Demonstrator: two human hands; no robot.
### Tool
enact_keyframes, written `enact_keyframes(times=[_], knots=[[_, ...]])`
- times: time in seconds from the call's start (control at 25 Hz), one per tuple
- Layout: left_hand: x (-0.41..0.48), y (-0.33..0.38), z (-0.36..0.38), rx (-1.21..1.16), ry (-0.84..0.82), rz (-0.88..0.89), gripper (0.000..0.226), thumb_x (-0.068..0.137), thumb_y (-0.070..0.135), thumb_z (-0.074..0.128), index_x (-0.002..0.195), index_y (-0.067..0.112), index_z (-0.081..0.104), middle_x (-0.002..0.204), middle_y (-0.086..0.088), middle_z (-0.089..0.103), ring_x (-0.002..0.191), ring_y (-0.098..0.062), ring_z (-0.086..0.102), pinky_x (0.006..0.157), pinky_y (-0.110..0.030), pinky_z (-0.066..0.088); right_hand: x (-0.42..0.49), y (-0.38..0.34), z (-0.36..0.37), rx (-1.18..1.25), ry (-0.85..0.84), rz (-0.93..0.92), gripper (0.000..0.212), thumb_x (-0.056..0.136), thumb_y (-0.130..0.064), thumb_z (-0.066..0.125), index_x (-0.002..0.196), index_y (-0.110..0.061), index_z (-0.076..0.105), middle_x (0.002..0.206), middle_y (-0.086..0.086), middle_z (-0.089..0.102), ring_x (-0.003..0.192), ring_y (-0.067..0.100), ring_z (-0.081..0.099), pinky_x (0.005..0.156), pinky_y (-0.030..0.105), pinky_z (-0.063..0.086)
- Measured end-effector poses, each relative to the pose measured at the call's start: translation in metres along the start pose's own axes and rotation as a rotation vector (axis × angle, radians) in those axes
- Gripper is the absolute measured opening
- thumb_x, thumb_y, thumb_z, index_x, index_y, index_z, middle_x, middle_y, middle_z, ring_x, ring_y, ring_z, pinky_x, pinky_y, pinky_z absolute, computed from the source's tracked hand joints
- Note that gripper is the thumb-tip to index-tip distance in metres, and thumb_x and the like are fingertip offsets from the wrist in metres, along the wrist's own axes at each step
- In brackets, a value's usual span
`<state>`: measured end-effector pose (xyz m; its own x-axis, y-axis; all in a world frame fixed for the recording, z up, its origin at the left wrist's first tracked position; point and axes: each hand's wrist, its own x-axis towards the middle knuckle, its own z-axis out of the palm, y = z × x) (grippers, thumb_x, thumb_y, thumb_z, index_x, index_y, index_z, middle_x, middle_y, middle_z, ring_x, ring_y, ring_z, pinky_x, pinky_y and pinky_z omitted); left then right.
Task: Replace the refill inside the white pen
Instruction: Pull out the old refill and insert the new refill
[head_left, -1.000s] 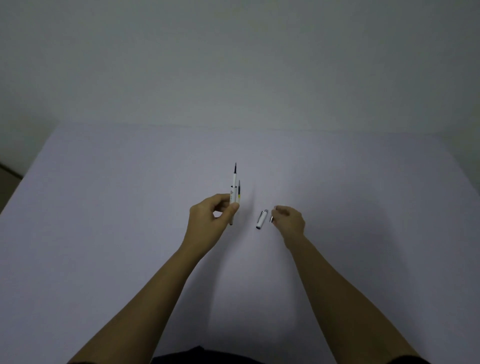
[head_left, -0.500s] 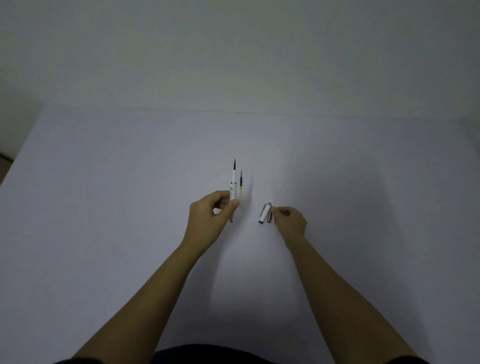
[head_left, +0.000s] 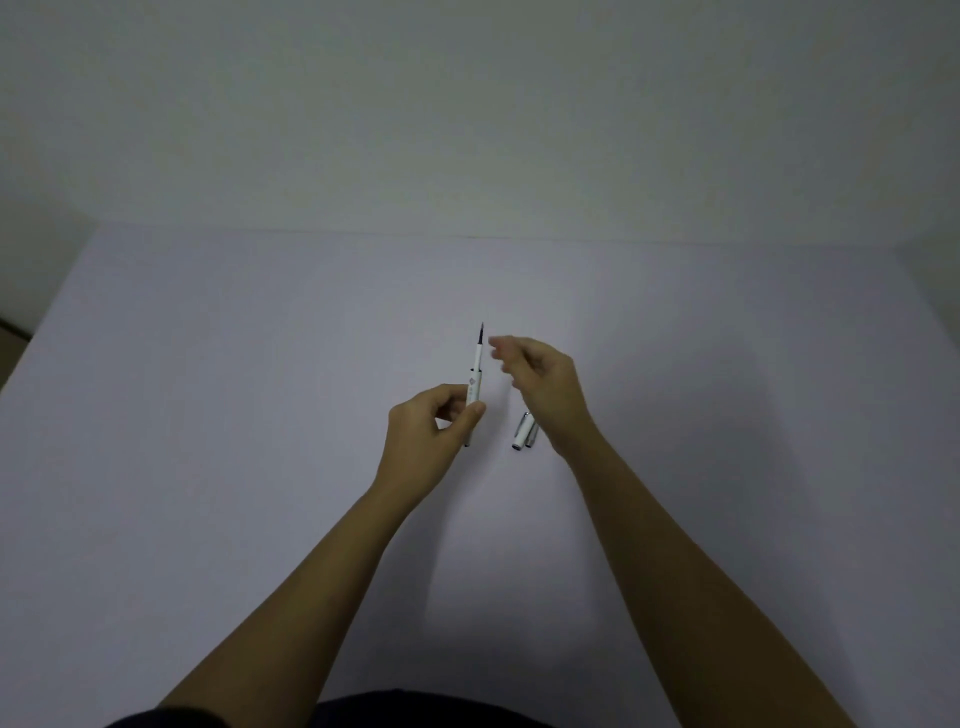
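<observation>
Left hand (head_left: 434, 434) pinches white pen (head_left: 474, 387) upright, tip away; right hand (head_left: 540, 382), blurred, fingers loosely curled, empty, just beside its tip.

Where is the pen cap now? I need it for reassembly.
In the head view, the pen cap lies on the table, just right of centre, beside the right hand's wrist.

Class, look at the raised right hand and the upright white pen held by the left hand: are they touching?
Apart. The head view shows a strip of bare table between the right hand and the white pen, which only the left hand grips.
</observation>
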<state>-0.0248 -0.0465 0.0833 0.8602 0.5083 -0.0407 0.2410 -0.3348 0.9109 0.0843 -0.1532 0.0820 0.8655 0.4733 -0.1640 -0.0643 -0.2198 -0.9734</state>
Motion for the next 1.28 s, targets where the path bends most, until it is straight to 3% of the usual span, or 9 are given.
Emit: enact_keyframes(times=[0.12,0.28,0.48,0.64,0.88,1.28], knots=[[-0.003,0.001,0.002,0.046,-0.012,0.027,0.012,0.084,0.021,0.062,0.092,0.014,0.067,0.072,-0.004,0.067,0.065,0.007,0.057,0.061,-0.001,0.042,0.005,-0.019,0.000,0.000,-0.103,-0.044,0.017,0.083,-0.020,0.066,0.098,-0.015,0.071,0.089,-0.007,0.071,0.084,0.001,0.067,0.079,0.016,0.052],[-0.008,-0.003,-0.001,0.063,-0.009,0.011,0.009,0.083,0.021,0.063,0.089,0.015,0.066,0.071,-0.003,0.067,0.065,0.008,0.057,0.060,-0.001,0.042,0.020,-0.036,-0.004,0.115,0.003,-0.019,0.021,0.084,-0.019,0.066,0.103,-0.010,0.069,0.085,-0.004,0.070,0.073,0.000,0.067,0.070,0.013,0.049],[-0.006,-0.008,-0.007,0.059,0.021,-0.030,0.014,0.084,0.021,0.063,0.093,0.011,0.067,0.071,0.003,0.062,0.064,0.013,0.056,0.061,0.001,0.042,0.051,-0.034,-0.012,0.207,0.089,-0.036,0.014,0.088,-0.015,0.061,0.100,-0.018,0.067,0.090,-0.005,0.068,0.072,-0.002,0.068,0.067,0.012,0.050],[0.008,-0.007,-0.015,0.048,0.048,-0.038,0.013,0.084,0.020,0.063,0.093,0.011,0.067,0.069,0.004,0.062,0.064,0.013,0.056,0.063,0.001,0.042,0.070,0.014,-0.005,-0.051,0.178,0.092,0.022,0.084,-0.015,0.064,0.103,-0.005,0.068,0.093,0.012,0.071,0.076,0.015,0.068,0.079,0.026,0.049],[0.030,-0.013,-0.021,0.067,0.074,-0.063,0.014,0.084,0.022,0.062,0.094,0.012,0.066,0.069,0.006,0.062,0.065,0.013,0.056,0.062,0.003,0.041,0.088,0.064,0.007,-0.461,0.221,0.176,0.021,0.084,-0.016,0.065,0.097,0.000,0.067,0.098,0.018,0.072,0.092,0.029,0.066,0.075,0.024,0.045],[0.043,-0.028,-0.017,0.068,0.074,-0.129,0.017,0.084,0.023,0.062,0.096,0.012,0.067,0.068,0.012,0.060,0.066,0.013,0.056,0.062,0.004,0.041,0.095,0.079,0.023,-0.550,0.250,0.137,0.021,0.086,-0.018,0.063,0.096,0.001,0.064,0.094,0.018,0.070,0.087,0.029,0.065,0.071,0.025,0.043]])
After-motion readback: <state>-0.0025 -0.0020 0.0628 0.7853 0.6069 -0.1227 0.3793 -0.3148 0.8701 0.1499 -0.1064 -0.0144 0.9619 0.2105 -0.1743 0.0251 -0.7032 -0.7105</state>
